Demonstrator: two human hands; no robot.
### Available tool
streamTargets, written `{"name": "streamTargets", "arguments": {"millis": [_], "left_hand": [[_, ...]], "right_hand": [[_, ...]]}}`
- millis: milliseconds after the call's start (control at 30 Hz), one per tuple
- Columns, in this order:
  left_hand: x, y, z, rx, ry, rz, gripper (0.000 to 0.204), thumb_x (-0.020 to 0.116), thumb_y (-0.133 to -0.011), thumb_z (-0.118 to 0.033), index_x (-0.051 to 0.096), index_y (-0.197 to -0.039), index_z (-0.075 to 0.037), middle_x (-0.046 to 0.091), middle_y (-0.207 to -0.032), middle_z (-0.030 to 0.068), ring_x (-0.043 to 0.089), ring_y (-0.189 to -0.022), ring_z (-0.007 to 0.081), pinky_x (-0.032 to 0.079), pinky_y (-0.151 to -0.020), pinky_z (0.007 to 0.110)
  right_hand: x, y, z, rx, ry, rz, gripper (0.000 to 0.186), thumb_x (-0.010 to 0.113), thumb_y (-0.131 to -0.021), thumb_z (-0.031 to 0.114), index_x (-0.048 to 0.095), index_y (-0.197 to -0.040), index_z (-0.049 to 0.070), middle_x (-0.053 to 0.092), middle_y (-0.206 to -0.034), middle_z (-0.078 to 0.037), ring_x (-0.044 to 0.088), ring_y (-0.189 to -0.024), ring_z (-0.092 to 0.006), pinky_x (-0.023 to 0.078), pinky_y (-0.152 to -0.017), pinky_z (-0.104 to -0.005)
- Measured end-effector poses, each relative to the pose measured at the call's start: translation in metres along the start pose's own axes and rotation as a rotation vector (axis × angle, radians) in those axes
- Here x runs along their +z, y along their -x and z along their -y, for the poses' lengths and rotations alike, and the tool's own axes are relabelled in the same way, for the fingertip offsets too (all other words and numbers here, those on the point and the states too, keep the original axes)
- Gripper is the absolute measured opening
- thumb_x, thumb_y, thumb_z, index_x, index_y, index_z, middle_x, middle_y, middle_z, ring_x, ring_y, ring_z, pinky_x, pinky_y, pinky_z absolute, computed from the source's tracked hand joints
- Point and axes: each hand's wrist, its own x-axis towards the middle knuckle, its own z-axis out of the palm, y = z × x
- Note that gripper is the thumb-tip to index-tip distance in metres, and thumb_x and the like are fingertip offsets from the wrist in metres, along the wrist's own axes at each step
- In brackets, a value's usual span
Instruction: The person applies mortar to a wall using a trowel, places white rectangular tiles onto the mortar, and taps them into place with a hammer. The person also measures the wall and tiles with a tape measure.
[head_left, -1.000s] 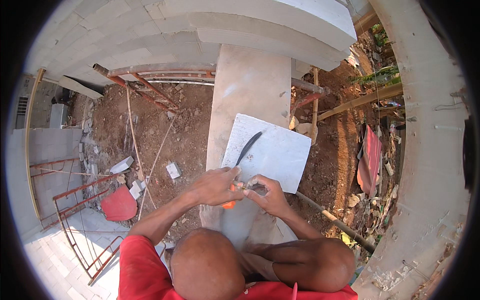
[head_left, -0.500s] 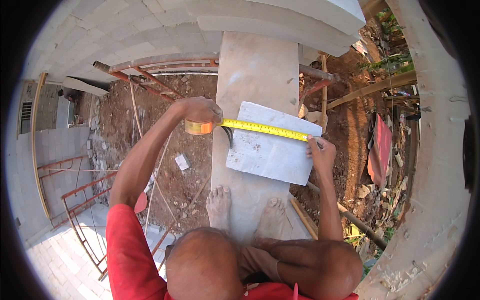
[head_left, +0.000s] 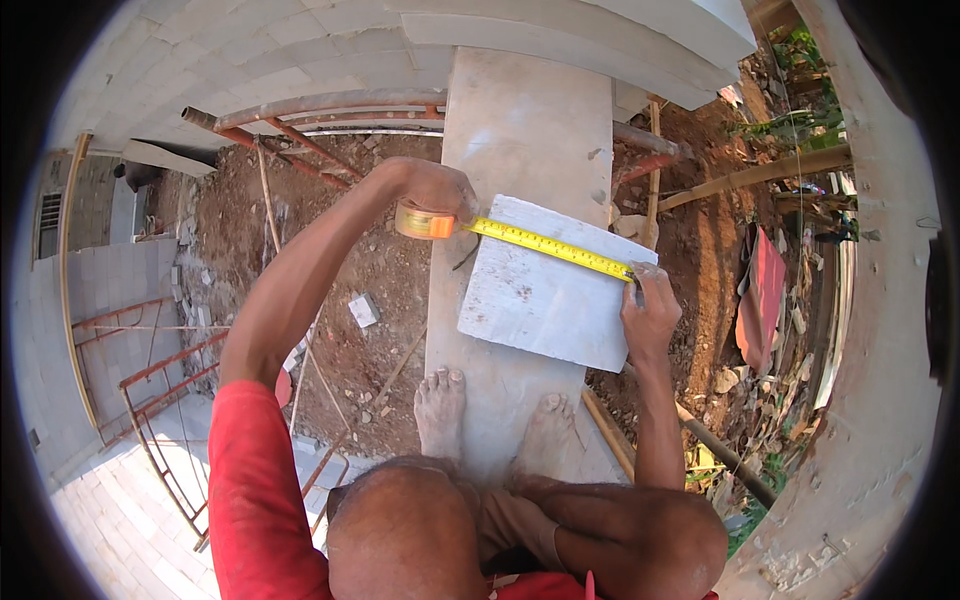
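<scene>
A pale grey-white lightweight block (head_left: 545, 300) lies askew on the plank in front of my feet. Across its far part stretches the yellow blade of a tape measure (head_left: 550, 246). My left hand (head_left: 437, 187) is closed round the orange tape case, just off the block's left edge. At the block's right edge, my right hand (head_left: 652, 305) pinches the end of the blade between thumb and fingers. A dark strap or cord hangs below the case, beside the block.
The narrow plank (head_left: 525, 120) runs away from me over reddish rubble ground. Rusty scaffold pipes (head_left: 290, 120) cross on the left. A block wall (head_left: 300, 50) rises ahead. Bamboo poles and a red sheet (head_left: 762, 300) are at the right. My bare feet (head_left: 440, 412) rest on the plank.
Both hands and the tape have shifted slightly to the right in the picture. The exposed blade looks a little shorter and lies nearer the block's far edge.
</scene>
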Motion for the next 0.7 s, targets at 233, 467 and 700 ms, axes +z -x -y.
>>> {"name": "streamTargets", "arguments": {"millis": [233, 467, 700], "left_hand": [[-0.021, 0.002, 0.0, 0.014, -0.027, -0.025, 0.032, 0.066, -0.082, -0.028, 0.073, -0.1, -0.002, 0.069, -0.082, 0.0052, 0.059, -0.071, 0.0181, 0.048, -0.065, 0.038], [-0.02, -0.003, -0.007, -0.04, -0.04, -0.043, 0.032, 0.068, -0.08, -0.03, 0.073, -0.093, -0.001, 0.069, -0.081, 0.0059, 0.06, -0.069, 0.0189, 0.049, -0.063, 0.038], [-0.019, -0.001, -0.012, -0.056, -0.057, -0.081, 0.031, 0.068, -0.08, -0.03, 0.072, -0.09, -0.001, 0.068, -0.077, 0.005, 0.06, -0.067, 0.0182, 0.048, -0.06, 0.039]], "right_hand": [[-0.004, 0.008, -0.024, 0.093, -0.001, -0.115, 0.029, 0.07, -0.08, -0.007, 0.068, -0.109, -0.001, 0.071, -0.109, -0.02, 0.069, -0.102, -0.0376, 0.056, -0.089, -0.0421], [-0.005, 0.006, -0.023, 0.089, 0.0, -0.118, 0.023, 0.069, -0.084, -0.006, 0.067, -0.106, -0.004, 0.071, -0.106, -0.021, 0.07, -0.1, -0.0369, 0.055, -0.087, -0.0419], [-0.004, 0.005, -0.027, 0.121, -0.019, -0.155, 0.019, 0.07, -0.085, -0.005, 0.068, -0.103, -0.004, 0.072, -0.102, -0.02, 0.072, -0.095, -0.0337, 0.055, -0.085, -0.0407]]}}
